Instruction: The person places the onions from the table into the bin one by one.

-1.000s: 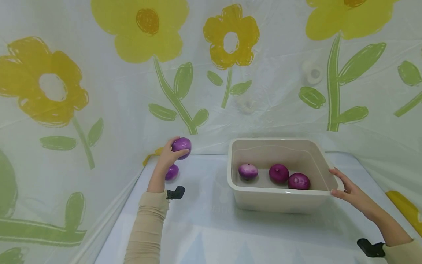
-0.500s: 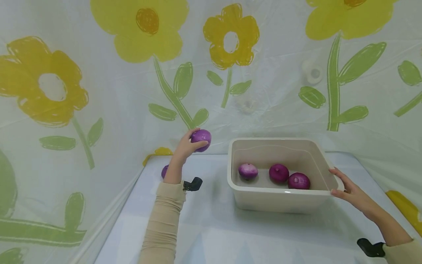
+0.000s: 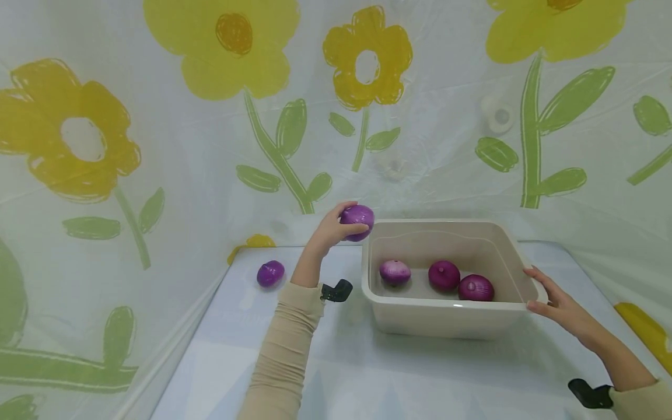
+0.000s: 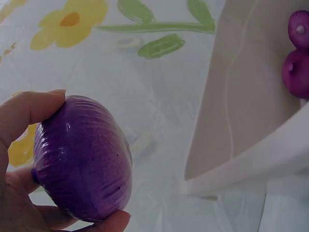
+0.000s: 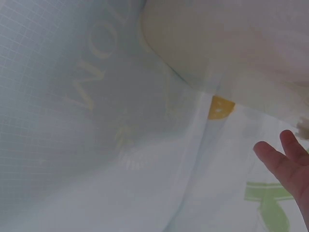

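Observation:
My left hand [image 3: 332, 228] grips a purple onion [image 3: 357, 221] in the air just left of the far left corner of a beige tub [image 3: 420, 318]. The left wrist view shows that onion [image 4: 82, 157] pinched between thumb and fingers, with the tub's wall [image 4: 241, 125] to its right. Three purple onions lie in the tub: a paler one [image 3: 395, 272], a middle one [image 3: 444, 275] and a right one [image 3: 475, 288]. Another onion [image 3: 270, 273] sits on the table at the left. My right hand [image 3: 551, 297] rests with straight fingers on the tub's right rim.
The table [image 3: 336, 373] is covered with a pale sheet. A plastic curtain printed with yellow flowers [image 3: 367, 58] hangs behind and at the left. A yellow object [image 3: 648, 332] lies at the right edge. A black wrist strap [image 3: 590, 394] shows at the lower right.
My left hand has carried the onion rightward from above the table's left corner to the tub's left rim, uncovering the onion left on the table. The right hand has not moved.

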A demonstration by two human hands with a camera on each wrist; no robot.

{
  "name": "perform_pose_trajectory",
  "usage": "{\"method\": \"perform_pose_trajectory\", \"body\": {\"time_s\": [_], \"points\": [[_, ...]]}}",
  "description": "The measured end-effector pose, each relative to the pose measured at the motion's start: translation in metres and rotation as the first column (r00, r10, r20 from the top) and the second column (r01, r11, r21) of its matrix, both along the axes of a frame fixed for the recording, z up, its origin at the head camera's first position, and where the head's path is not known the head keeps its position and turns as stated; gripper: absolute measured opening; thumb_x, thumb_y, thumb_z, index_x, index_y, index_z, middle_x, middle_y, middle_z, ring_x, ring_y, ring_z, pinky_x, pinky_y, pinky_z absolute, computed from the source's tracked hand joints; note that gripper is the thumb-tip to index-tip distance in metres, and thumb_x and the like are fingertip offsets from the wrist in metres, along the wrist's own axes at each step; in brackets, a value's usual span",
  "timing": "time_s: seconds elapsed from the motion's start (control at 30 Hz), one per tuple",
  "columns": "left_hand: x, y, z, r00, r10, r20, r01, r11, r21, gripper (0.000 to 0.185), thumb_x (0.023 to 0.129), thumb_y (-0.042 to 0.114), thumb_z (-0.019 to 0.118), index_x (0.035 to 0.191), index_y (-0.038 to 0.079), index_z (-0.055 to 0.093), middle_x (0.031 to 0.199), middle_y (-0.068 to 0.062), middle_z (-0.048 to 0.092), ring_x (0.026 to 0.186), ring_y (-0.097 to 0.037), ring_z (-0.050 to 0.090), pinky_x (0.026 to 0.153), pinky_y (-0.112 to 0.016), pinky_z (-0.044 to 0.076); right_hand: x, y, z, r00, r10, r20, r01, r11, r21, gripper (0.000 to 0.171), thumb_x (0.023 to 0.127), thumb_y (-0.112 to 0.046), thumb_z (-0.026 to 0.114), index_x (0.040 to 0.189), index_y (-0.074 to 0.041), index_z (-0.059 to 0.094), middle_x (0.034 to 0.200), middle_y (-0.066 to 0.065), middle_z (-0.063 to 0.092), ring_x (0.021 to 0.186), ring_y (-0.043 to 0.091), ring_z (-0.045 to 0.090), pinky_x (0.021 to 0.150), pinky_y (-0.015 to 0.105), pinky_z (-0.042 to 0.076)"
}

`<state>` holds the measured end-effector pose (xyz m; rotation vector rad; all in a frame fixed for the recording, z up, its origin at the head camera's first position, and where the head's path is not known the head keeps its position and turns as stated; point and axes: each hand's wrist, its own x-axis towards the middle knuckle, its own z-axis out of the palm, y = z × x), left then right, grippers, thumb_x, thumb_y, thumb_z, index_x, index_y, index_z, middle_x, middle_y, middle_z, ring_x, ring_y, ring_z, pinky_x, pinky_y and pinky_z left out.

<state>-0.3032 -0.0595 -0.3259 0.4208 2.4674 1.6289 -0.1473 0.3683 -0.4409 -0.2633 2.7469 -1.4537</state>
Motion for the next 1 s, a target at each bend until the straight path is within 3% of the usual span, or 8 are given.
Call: {"method": "perform_pose_trajectory", "body": {"time_s": [0.3, 0.57, 0.67, 0.8, 1.0], "points": [[0.006, 0.042, -0.002, 0.994, -0.106, 0.039, 0.107, 0.994, -0.010, 0.069, 0.076, 0.021, 0.073, 0.137, 0.018, 0.041, 0.136, -0.014, 0.042, 0.120, -0.031, 0.045, 0.092, -0.040, 0.046, 0.000, 0.000, 0.001, 1.000, 0.001, 0.005, -0.001, 1.000, -0.001, 0.073, 0.094, -0.018, 0.046, 0.147, -0.030, -0.002, 0.141, -0.032, -0.010, 0.126, 0.059, 0.000, 0.077, 0.079, 0.020], [0.015, 0.072, -0.010, 0.991, -0.133, 0.029, 0.136, 0.983, -0.122, 0.071, 0.073, 0.028, 0.076, 0.136, 0.021, 0.043, 0.134, -0.010, 0.046, 0.119, -0.026, 0.047, 0.097, -0.039, 0.042, 0.000, 0.001, 0.000, 1.000, 0.001, 0.004, -0.001, 1.000, 0.001, 0.072, 0.094, -0.018, 0.046, 0.147, -0.030, -0.002, 0.147, -0.023, -0.014, 0.126, 0.059, 0.001, 0.077, 0.079, 0.020], [0.017, 0.079, -0.015, 0.989, -0.137, 0.052, 0.143, 0.980, -0.138, 0.073, 0.072, 0.027, 0.077, 0.136, 0.020, 0.043, 0.135, -0.010, 0.046, 0.118, -0.025, 0.048, 0.095, -0.038, 0.044, 0.000, 0.000, -0.001, 1.000, 0.001, 0.006, -0.001, 1.000, 0.005, 0.073, 0.094, -0.019, 0.046, 0.147, -0.030, -0.003, 0.150, -0.016, -0.016, 0.126, 0.059, 0.002, 0.077, 0.079, 0.020], [0.019, 0.083, -0.019, 0.985, -0.142, 0.096, 0.153, 0.981, -0.118, 0.075, 0.072, 0.023, 0.078, 0.137, 0.019, 0.042, 0.137, -0.012, 0.043, 0.120, -0.027, 0.047, 0.092, -0.038, 0.046, -0.001, 0.000, -0.001, 1.000, 0.000, 0.009, 0.000, 1.000, 0.003, 0.073, 0.094, -0.019, 0.046, 0.147, -0.030, -0.003, 0.149, -0.016, -0.016, 0.126, 0.059, 0.002, 0.077, 0.079, 0.020], [0.020, 0.082, -0.017, 0.983, -0.167, 0.076, 0.175, 0.976, -0.127, 0.077, 0.073, 0.022, 0.077, 0.140, 0.017, 0.038, 0.141, -0.013, 0.039, 0.128, -0.030, 0.039, 0.100, -0.041, 0.039, -0.001, 0.000, -0.001, 1.000, -0.007, 0.010, 0.006, 1.000, 0.006, 0.073, 0.094, -0.020, 0.046, 0.147, -0.030, -0.003, 0.148, -0.018, -0.016, 0.126, 0.059, 0.001, 0.077, 0.079, 0.020]]}}
